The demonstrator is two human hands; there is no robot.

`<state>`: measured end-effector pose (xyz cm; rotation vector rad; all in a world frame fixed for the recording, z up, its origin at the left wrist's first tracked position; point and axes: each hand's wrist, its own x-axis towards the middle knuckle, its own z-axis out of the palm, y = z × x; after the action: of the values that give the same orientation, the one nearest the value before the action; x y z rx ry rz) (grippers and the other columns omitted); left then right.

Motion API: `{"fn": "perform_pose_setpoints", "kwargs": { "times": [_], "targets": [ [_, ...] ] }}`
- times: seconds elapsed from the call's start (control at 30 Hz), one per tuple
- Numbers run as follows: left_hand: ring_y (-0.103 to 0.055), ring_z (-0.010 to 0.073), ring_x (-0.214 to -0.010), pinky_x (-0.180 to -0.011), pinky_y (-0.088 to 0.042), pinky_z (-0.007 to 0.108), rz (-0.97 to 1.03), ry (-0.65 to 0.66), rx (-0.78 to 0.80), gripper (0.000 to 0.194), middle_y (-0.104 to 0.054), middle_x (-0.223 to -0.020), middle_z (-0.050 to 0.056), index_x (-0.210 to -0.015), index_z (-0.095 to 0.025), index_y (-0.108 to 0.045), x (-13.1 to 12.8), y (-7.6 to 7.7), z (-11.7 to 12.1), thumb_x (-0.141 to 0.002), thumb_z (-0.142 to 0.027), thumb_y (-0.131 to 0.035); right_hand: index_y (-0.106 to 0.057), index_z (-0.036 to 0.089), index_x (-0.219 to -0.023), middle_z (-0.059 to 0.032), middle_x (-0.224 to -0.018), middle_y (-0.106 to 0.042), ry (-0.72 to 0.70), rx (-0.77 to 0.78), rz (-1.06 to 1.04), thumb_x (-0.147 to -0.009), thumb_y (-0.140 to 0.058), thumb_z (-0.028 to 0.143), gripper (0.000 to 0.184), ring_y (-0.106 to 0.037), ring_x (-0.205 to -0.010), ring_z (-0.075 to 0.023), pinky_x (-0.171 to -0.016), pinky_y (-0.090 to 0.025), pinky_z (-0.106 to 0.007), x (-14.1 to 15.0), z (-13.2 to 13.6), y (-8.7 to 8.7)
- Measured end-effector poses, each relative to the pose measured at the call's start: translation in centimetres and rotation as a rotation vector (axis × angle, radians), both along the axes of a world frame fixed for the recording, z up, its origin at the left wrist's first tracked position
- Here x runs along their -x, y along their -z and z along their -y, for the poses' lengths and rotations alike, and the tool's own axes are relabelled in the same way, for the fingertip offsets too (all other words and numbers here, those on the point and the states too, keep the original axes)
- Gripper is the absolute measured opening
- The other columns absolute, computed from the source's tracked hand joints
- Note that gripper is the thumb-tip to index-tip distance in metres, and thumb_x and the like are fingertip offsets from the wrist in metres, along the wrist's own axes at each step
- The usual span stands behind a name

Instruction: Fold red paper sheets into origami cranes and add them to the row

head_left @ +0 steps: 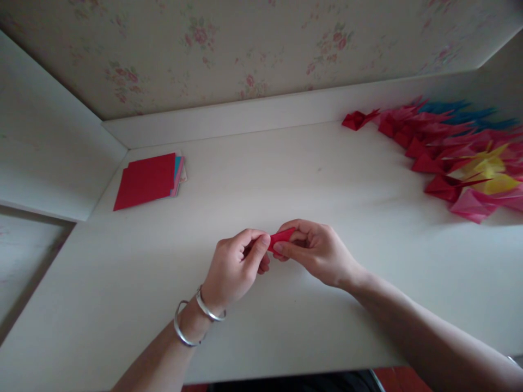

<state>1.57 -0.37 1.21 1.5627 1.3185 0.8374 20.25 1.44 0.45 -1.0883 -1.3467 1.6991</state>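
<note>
Above the middle of the white table, a small folded piece of red paper (283,236) is pinched between my two hands. My left hand (241,258) grips its left end between thumb and fingers, and two silver bangles circle that wrist. My right hand (314,247) holds the right part, thumb on the near face and fingers behind. Fingers cover both ends of the paper, so its full shape is hidden.
A stack of red paper sheets (147,181), blue and pink edges showing beneath, lies at the left. Folded paper cranes (443,188) in red, pink, yellow and blue crowd the right side. A white ledge (232,120) and floral wall (249,54) bound the back of the table (261,169).
</note>
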Motion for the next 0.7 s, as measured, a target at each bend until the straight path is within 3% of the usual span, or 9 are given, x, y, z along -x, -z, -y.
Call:
{"fn": "perform_pose_setpoints", "kwargs": {
  "times": [0.1,0.2,0.33,0.57,0.7],
  "targets": [
    [-0.066,0.0122,-0.053,-0.051,-0.051,0.018,-0.007,0.025,-0.008,0.022,-0.07,-0.062,0.001,-0.093,-0.017,-0.068,0.12,0.0,0.04,-0.094,-0.037,-0.059,-0.065,0.018,-0.097,-0.0027,-0.077,-0.074,-0.005,0.015,-0.013,-0.085,-0.072,0.03,0.018,-0.07,-0.074,-0.0163,-0.068,-0.053,-0.029,0.14,0.15,0.57],
    [-0.065,0.0117,-0.052,-0.05,-0.05,0.018,-0.012,0.018,-0.05,0.019,-0.07,-0.061,0.001,-0.092,-0.017,-0.068,0.31,-0.03,0.17,-0.094,-0.033,-0.059,-0.06,0.021,-0.107,-0.0027,-0.086,-0.076,-0.052,0.061,-0.106,-0.082,-0.075,0.027,0.03,-0.073,-0.082,-0.0177,-0.073,-0.056,-0.029,0.29,0.22,0.87],
    [-0.064,0.0121,-0.049,-0.048,-0.051,0.018,0.007,-0.009,-0.069,0.018,-0.067,-0.057,-0.001,-0.088,-0.017,-0.067,0.45,0.06,0.28,-0.093,-0.033,-0.06,-0.064,0.019,-0.094,-0.0043,-0.087,-0.077,-0.102,0.053,-0.126,-0.083,-0.075,0.029,0.019,-0.074,-0.085,-0.019,-0.073,-0.056,-0.028,0.39,0.28,0.53],
    [-0.064,0.0118,-0.049,-0.048,-0.05,0.018,-0.08,0.036,-0.186,0.015,-0.066,-0.058,0.0,-0.091,-0.017,-0.067,0.19,0.16,0.6,-0.095,-0.027,-0.057,-0.065,0.02,-0.091,-0.0021,-0.073,-0.074,-0.008,-0.047,0.078,-0.081,-0.076,0.031,0.019,-0.072,-0.068,-0.0182,-0.054,-0.051,-0.025,0.42,0.61,0.52],
    [-0.067,0.0122,-0.053,-0.054,-0.051,0.02,-0.187,-0.014,-0.334,0.012,-0.069,-0.061,0.0,-0.094,-0.018,-0.067,0.09,0.48,0.58,-0.095,-0.024,-0.058,-0.06,0.021,-0.101,-0.0025,-0.082,-0.076,0.02,-0.007,-0.032,-0.082,-0.075,0.03,0.026,-0.074,-0.077,-0.0185,-0.067,-0.056,-0.028,0.59,0.35,0.97]
  ]
}}
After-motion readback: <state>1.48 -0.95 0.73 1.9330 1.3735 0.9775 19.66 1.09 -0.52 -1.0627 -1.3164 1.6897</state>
